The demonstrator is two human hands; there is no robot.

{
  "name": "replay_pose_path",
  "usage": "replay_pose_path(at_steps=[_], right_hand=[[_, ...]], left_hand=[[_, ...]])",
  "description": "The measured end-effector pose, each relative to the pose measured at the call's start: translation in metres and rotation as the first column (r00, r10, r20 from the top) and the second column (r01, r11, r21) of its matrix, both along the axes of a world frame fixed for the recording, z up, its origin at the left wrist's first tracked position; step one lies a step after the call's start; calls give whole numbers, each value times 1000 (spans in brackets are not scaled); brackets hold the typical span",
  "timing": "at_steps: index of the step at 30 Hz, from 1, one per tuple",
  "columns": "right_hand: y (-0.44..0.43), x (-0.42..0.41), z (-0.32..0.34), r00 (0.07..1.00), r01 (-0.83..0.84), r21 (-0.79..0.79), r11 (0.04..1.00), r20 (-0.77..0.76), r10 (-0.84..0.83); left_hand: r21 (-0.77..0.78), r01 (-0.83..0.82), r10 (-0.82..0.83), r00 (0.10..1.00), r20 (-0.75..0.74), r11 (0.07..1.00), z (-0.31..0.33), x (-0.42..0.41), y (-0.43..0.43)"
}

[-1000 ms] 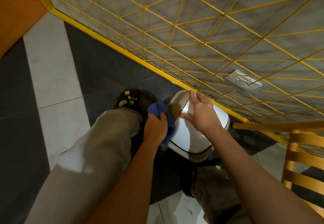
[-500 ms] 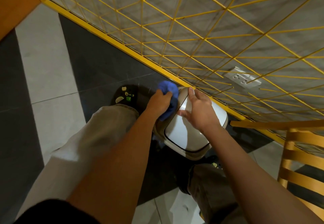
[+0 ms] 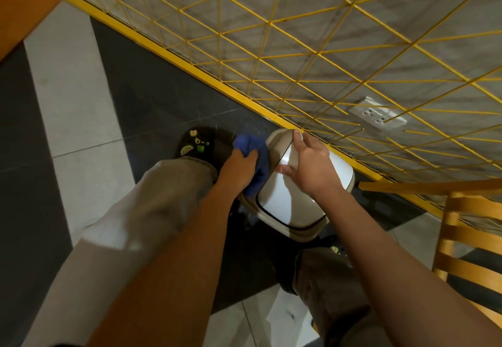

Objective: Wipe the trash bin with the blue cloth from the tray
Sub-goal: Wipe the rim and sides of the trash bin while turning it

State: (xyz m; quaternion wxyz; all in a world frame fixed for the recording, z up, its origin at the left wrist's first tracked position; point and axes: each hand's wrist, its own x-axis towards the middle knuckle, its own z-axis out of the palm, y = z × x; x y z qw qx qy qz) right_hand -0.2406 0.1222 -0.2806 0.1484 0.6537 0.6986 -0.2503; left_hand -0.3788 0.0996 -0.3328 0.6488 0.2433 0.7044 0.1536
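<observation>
one trash bin point(image 3: 285, 205), one blue cloth point(image 3: 251, 147), left hand point(image 3: 239, 166), right hand point(image 3: 309, 168)

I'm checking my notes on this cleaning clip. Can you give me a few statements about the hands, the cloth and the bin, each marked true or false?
1. The left hand grips the blue cloth against the trash bin. True.
2. The right hand hangs free of the bin. False: it rests on the lid, fingers extended.
3. The bin stands far from the yellow grid. False: it sits right by the grid's bottom bar.
4. A white wall outlet shows behind the grid. True.
5. The cloth lies flat across the lid. False: it is bunched in the left hand at the bin's left edge.
</observation>
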Motion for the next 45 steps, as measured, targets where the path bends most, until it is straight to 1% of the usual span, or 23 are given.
replay_pose_path(at_steps=[1, 3, 5, 7, 8, 12, 14, 17, 19, 21, 24, 28, 30, 33, 35, 36, 37, 38, 39, 41, 43, 44, 45], right_hand=[[0, 0, 1, 1000, 3, -2, 1000, -3, -3], [-1, -1, 2, 1000, 9, -7, 1000, -11, -9], [-2, -1, 3, 1000, 15, -9, 1000, -14, -16], [-2, -1, 4, 999, 27, -5, 1000, -23, -27], [-3, -1, 4, 999, 32, -1, 999, -30, -32], [-4, 0, 5, 997, 45, 4, 999, -56, -44], [-4, 0, 3, 997, 43, 6, 999, -57, -43], [-3, 0, 2, 999, 25, 11, 1000, -44, -25], [-3, 1, 3, 999, 18, 8, 1000, -41, -18], [-3, 1, 3, 999, 21, 0, 1000, -42, -21], [-3, 0, 4, 998, 26, -5, 1000, -50, -26], [-4, 0, 5, 998, 41, 0, 999, -53, -41], [-4, 0, 6, 997, 46, 1, 999, -57, -46], [-5, -1, 6, 997, 45, 4, 999, -65, -45], [-5, 0, 6, 997, 42, 7, 999, -70, -42], [-5, 0, 6, 997, 41, 7, 999, -71, -41], [-5, 1, 6, 997, 40, 7, 999, -73, -39], [-5, 1, 6, 997, 38, 4, 999, -74, -38], [-5, 1, 5, 997, 37, 1, 999, -75, -37], [-5, 1, 4, 997, 36, 3, 999, -71, -36], [-5, 2, 3, 997, 37, 6, 999, -65, -36], [-4, 1, 3, 997, 35, 8, 999, -63, -34], [-4, 2, 2, 997, 34, 8, 999, -63, -34]], left_hand=[[58, -3, 8, 997, -76, 998, -3, 1, -16], [125, -86, 109, 976, -188, 988, 9, 15, -35], [191, -238, 281, 928, -244, 952, 11, 30, -52], [241, -374, 430, 865, -257, 896, 16, 42, -71], [257, -414, 473, 845, -248, 873, 17, 51, -78], [267, -499, 561, 783, -268, 824, 9, 76, -89], [279, -499, 568, 766, -301, 820, 2, 70, -84], [381, -434, 548, 791, -273, 816, -8, 53, -67], [428, -353, 495, 821, -285, 832, -15, 43, -52], [420, -289, 434, 848, -305, 860, -25, 36, -37], [351, -290, 401, 865, -302, 890, -29, 29, -26], [393, -351, 462, 855, -235, 850, -24, 32, -57], [403, -352, 477, 838, -266, 845, -19, 38, -83], [452, -228, 423, 816, -394, 862, -14, 55, -120], [486, -113, 330, 861, -388, 867, -11, 69, -138], [517, -6, 242, 888, -390, 856, -12, 74, -144], [550, 148, 133, 889, -438, 822, -16, 76, -148], [556, 302, 36, 856, -515, 775, -20, 75, -148], [537, 406, -19, 810, -586, 740, -24, 70, -144], [457, 454, -52, 751, -659, 765, -30, 62, -132], [380, 477, -108, 724, -682, 792, -28, 61, -128], [363, 495, -138, 720, -680, 790, -28, 64, -129], [381, 507, -151, 731, -666, 774, -27, 69, -131]])
